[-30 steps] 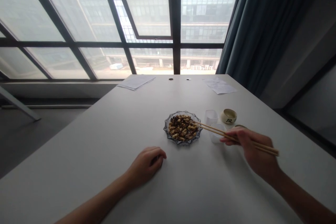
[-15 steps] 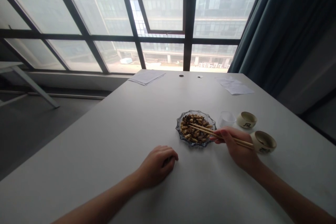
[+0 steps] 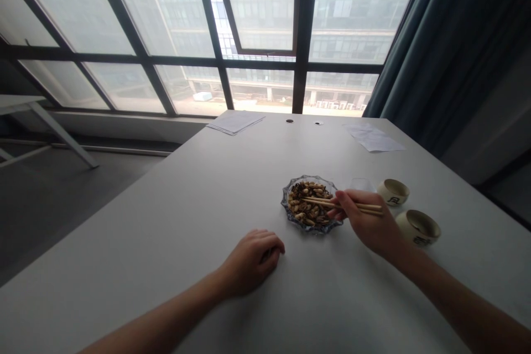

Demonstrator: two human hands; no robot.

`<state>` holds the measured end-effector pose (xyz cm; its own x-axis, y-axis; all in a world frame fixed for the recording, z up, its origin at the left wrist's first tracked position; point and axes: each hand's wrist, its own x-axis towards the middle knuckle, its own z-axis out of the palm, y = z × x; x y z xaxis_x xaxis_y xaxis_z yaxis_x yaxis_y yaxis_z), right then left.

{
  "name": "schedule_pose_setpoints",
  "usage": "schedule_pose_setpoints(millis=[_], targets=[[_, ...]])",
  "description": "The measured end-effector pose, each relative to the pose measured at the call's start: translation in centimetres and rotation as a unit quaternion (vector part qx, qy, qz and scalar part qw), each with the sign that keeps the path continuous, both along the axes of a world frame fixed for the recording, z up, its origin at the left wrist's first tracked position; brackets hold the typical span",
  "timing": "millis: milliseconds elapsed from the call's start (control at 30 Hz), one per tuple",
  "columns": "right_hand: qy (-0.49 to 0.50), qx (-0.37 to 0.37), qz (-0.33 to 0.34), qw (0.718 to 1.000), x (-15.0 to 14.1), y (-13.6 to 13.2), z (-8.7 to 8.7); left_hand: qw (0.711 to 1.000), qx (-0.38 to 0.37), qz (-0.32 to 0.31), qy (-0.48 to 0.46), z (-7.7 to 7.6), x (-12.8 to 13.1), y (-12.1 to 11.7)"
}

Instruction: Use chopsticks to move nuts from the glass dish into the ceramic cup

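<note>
The right hand (image 3: 369,227) had its fingers closed round the chopsticks (image 3: 371,207), whose tips lay close together among the nuts (image 3: 305,210); whether they gripped one, I could not tell; the left hand (image 3: 253,260) lay half curled on the bench (image 3: 207,193), nothing visible in it. Smooth, rounded pieces could have slipped from narrow tips; a push towards the rim could have spilled some; a backward swing of the right wrist could have knocked the near cup (image 3: 429,239). The nuts were pale tan mixed with dark strips, heaped in a scalloped glass dish (image 3: 285,203), left of the cups.
</note>
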<state>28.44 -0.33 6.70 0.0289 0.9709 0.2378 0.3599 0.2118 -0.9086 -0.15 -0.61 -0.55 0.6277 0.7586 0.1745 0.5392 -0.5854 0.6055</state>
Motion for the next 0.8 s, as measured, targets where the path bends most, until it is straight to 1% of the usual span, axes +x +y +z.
schedule_pose_setpoints(millis=[100,367,467,567,667,733,800], targets=[[0.002,-0.005,-0.002,1.0,-0.2,0.4,0.2,1.0,0.001,0.001,0.001,-0.1,0.0,0.0],[0.037,0.018,-0.034,0.999,0.1,0.4,-1.1,1.0,-0.002,-0.003,0.002,0.0,0.0,0.1],[0.045,0.022,-0.047,0.998,0.3,0.1,-0.9,1.0,0.0,-0.002,0.002,-0.1,0.0,0.1],[0.056,0.034,-0.062,0.996,0.6,-0.6,0.1,1.0,-0.001,-0.003,0.002,-0.1,-0.1,0.1],[0.045,0.053,-0.084,0.994,1.4,-2.3,1.7,1.0,-0.002,-0.001,0.004,-0.1,-0.1,0.0],[0.027,0.072,-0.119,0.99,2.3,-4.1,3.0,1.0,-0.002,0.0,0.004,-0.1,-0.1,0.0],[-0.003,0.099,-0.177,0.979,3.9,-6.1,4.0,1.0,-0.002,-0.001,0.002,0.0,-0.1,0.0]])
